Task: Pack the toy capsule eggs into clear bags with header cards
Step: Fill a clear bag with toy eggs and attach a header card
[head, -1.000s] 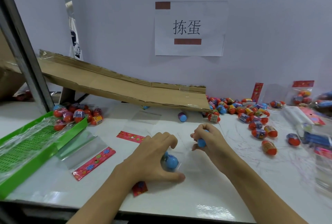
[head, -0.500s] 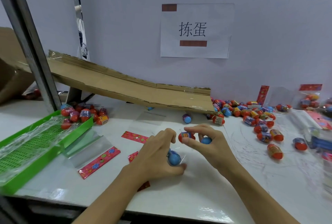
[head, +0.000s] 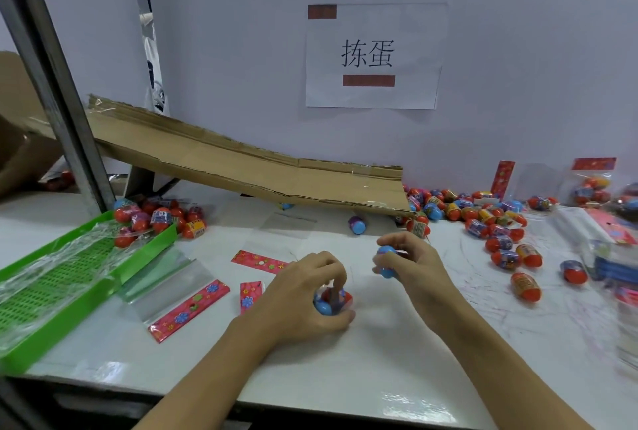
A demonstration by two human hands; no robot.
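Observation:
My left hand grips a clear bag on the white table, with blue and red capsule eggs inside it; its pink header card sticks out to the left. My right hand hovers just right of the bag and holds two blue capsule eggs in its curled fingers. Loose red, blue and yellow capsule eggs lie scattered on the table to the right.
A cardboard ramp slopes down across the back. A green tray with plastic film sits at the left, with bagged eggs behind it. Empty bags with pink header cards lie between tray and hands. Filled bags stand far right.
The red egg that my right hand held at the bag's mouth is now inside the bag under my left hand. My right hand has drawn back to the right with two blue eggs.

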